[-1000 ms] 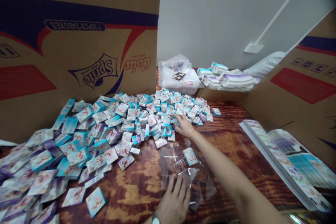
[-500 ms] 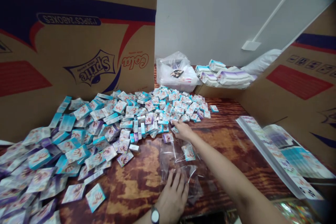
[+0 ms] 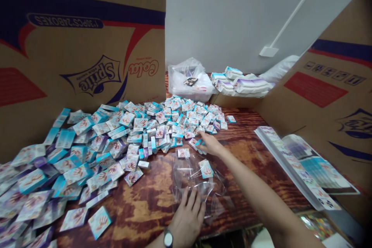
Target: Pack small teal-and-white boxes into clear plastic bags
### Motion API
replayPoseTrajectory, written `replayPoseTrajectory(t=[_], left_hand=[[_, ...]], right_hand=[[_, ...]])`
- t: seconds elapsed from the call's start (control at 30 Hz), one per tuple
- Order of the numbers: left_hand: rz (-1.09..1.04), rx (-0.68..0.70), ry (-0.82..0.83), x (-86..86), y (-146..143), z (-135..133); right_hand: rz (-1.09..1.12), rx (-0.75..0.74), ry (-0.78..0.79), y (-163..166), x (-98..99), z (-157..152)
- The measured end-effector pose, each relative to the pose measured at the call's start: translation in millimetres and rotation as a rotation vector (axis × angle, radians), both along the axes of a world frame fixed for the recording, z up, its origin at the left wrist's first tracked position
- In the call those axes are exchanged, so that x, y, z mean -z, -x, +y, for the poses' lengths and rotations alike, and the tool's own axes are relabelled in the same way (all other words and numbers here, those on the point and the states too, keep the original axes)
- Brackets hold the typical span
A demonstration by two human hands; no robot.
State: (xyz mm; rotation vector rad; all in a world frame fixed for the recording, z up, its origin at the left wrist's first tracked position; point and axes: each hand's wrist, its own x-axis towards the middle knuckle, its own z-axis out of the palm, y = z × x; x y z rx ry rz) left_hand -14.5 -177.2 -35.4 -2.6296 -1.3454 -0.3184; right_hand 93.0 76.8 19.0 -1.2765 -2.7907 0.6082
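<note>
Left hand [image 3: 187,215] is laid flat at lower centre, fingers extended, on some crinkly clear plastic film [image 3: 181,180] — not gripping anything, just resting there; one hand-print carton [image 3: 206,169] sits at the film's upper part, though I can't tell if it's on top or inside. Right hand [image 3: 210,144] is near mid-frame with fingers curled at a blue-edged carton [image 3: 200,146] by the right end of the big carton pile [image 3: 139,124]; can't tell whether it's actually pinched — fingers hide too much; that pile spreads from centre to lower left, below a Sprite/Cola cardboard box [image 3: 145,85] filling the upper left.
</note>
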Motion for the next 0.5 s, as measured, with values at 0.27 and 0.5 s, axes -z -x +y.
replayPoseTrajectory(t=[0.27, 0.5], left_hand=[[0.004, 0.012, -0.001, 4.9, 0.7, 0.9], [0.01, 0.019, 0.012, 5.1, 1.3, 1.3]], right_hand=[[0.229, 0.083, 0.051, -35.0, 23.2, -12.3], [0.369, 0.14, -0.021, -48.1, 33.7, -25.2]])
